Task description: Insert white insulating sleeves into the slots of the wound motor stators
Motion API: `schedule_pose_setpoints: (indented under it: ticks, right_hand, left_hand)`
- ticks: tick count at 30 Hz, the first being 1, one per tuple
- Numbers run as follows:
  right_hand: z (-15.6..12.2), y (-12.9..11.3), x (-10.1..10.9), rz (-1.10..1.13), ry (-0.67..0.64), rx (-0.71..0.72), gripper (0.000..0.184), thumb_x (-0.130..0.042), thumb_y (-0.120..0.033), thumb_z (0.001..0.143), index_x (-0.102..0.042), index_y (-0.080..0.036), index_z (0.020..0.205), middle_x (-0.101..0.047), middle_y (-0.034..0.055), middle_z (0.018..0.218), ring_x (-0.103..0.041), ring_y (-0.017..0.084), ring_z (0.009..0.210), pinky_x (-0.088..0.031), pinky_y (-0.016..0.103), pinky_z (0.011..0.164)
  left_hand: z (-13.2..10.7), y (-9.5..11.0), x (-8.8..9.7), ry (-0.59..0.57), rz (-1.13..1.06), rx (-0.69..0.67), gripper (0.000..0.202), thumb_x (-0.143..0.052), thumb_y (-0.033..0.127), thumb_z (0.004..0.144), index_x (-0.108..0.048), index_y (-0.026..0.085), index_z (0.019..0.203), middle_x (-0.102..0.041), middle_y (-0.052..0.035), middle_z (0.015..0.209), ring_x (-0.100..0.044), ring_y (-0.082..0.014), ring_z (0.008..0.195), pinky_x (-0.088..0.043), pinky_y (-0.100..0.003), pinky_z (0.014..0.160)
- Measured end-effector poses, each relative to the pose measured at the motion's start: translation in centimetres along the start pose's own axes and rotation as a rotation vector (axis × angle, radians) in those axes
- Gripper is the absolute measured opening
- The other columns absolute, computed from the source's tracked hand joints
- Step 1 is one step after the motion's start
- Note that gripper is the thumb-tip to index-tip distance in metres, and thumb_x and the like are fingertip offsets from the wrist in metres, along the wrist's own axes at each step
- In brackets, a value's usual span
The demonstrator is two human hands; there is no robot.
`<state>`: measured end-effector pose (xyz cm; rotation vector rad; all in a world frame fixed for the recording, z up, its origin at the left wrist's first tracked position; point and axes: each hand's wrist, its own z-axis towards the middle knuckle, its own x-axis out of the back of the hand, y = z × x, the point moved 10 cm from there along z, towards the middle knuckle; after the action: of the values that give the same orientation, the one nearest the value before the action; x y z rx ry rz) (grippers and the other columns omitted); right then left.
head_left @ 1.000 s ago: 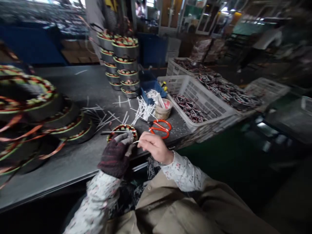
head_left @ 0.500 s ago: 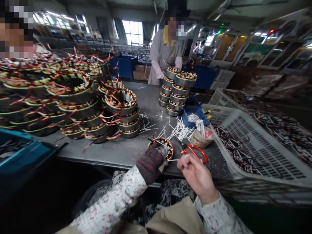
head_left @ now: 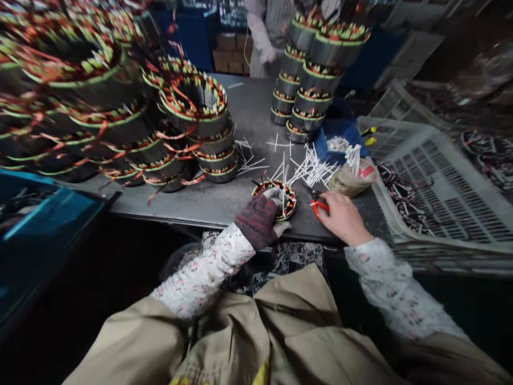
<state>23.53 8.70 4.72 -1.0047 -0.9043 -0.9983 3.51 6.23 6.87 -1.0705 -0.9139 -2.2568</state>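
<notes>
The left hand point(head_left: 260, 219), in a dark, red-streaked glove with pale fingertips, is gripping the near-left side of a small wound stator point(head_left: 292, 206), its fingers lying over the top and its thumb pressing near the outer side. That stator is sitting by the near edge of the counter point(head_left: 184, 208), and a white strip point(head_left: 284, 182) is standing out across its ring. The bare right hand point(head_left: 343, 216) is lying on the red-handled scissors point(head_left: 316, 207), just right of the stator, with its fingers curling over the handles; since they are hiding much of the grip, whether they are closing fully around it cannot be told. The dark blades are pointing toward the counter's far side. Loose white strips point(head_left: 312, 170) are lying in a heap beyond the stator and scissors, beside a blue bin point(head_left: 340, 129) and a round tub point(head_left: 347, 183) that is holding more strips. A pale perforated crate point(head_left: 441, 168) is standing at the counter's right edge. Stacked stators with copper leads point(head_left: 216, 144) are filling the left side, while two taller stator columns point(head_left: 315, 104) are rising toward the far edge, where a co-worker point(head_left: 276, 27) is standing.
</notes>
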Motion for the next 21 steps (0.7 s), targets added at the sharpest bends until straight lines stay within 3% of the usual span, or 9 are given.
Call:
schedule_pose_setpoints:
  ticks: [2, 5, 8, 12, 17, 21]
  right_hand:
    - [-0.1, 2.4, -1.8, -0.198, -0.184, -0.019, 0.042, -0.049, -0.015, 0.084, -0.066, -0.008, 0.121, -0.069, 0.0227, 0.120, -0.065, 0.033, 0.110, -0.050, 0.048, 0.099]
    - [0.5, 3.1, -2.9, -0.330, -0.277, 0.013, 0.052, -0.050, -0.012, 0.082, -0.062, -0.007, 0.132, -0.070, 0.0216, 0.115, -0.068, 0.032, 0.103, -0.052, 0.042, 0.090]
    - [1.8, 2.5, -2.9, -0.402, -0.279, 0.029, 0.059, -0.056, -0.015, 0.079, -0.059, -0.009, 0.138, -0.070, 0.0217, 0.106, -0.068, 0.034, 0.091, -0.051, 0.040, 0.077]
    - [2.2, 0.8, -1.6, -0.453, -0.221, 0.055, 0.054, -0.055, -0.023, 0.083, -0.062, -0.013, 0.136, -0.069, 0.0195, 0.097, -0.067, 0.033, 0.080, -0.046, 0.038, 0.066]
    - [1.2, -2.1, -0.5, -0.174, -0.184, 0.155, 0.052, -0.051, -0.033, 0.088, -0.059, -0.015, 0.136, -0.071, 0.0149, 0.100, -0.065, 0.031, 0.089, -0.049, 0.040, 0.076]
    - [1.7, -4.4, -0.3, -0.268, -0.164, 0.222, 0.057, -0.057, -0.040, 0.085, -0.060, -0.012, 0.134, -0.071, 0.0188, 0.104, -0.062, 0.035, 0.098, -0.047, 0.044, 0.082]
  left_hand:
    - [0.5, 0.7, -1.1, -0.119, 0.128, -0.011, 0.060, -0.075, 0.048, 0.083, -0.063, 0.006, 0.125, -0.059, -0.0215, 0.139, -0.055, -0.0341, 0.133, -0.041, -0.052, 0.120]
    - [1.0, 1.2, -2.4, -0.283, 0.286, -0.019, 0.055, -0.071, 0.053, 0.085, -0.070, 0.007, 0.116, -0.069, -0.0177, 0.117, -0.061, -0.0352, 0.120, -0.032, -0.056, 0.123]
    - [1.1, 0.9, -2.2, -0.300, 0.321, -0.041, 0.046, -0.067, 0.053, 0.088, -0.072, 0.010, 0.106, -0.071, -0.0143, 0.104, -0.063, -0.0326, 0.115, -0.033, -0.052, 0.122]
    - [0.4, 0.1, -1.8, -0.330, 0.305, -0.103, 0.044, -0.065, 0.053, 0.089, -0.072, 0.012, 0.104, -0.071, -0.0126, 0.104, -0.063, -0.0290, 0.111, -0.031, -0.050, 0.124]
    - [0.0, -0.6, -1.9, -0.372, 0.264, -0.179, 0.046, -0.063, 0.055, 0.090, -0.071, 0.012, 0.105, -0.070, -0.0120, 0.106, -0.062, -0.0274, 0.111, -0.029, -0.049, 0.125]
    - [0.1, -0.6, -2.0, -0.355, 0.276, -0.205, 0.046, -0.062, 0.056, 0.090, -0.071, 0.013, 0.100, -0.069, -0.0106, 0.098, -0.062, -0.0269, 0.108, -0.033, -0.049, 0.122]
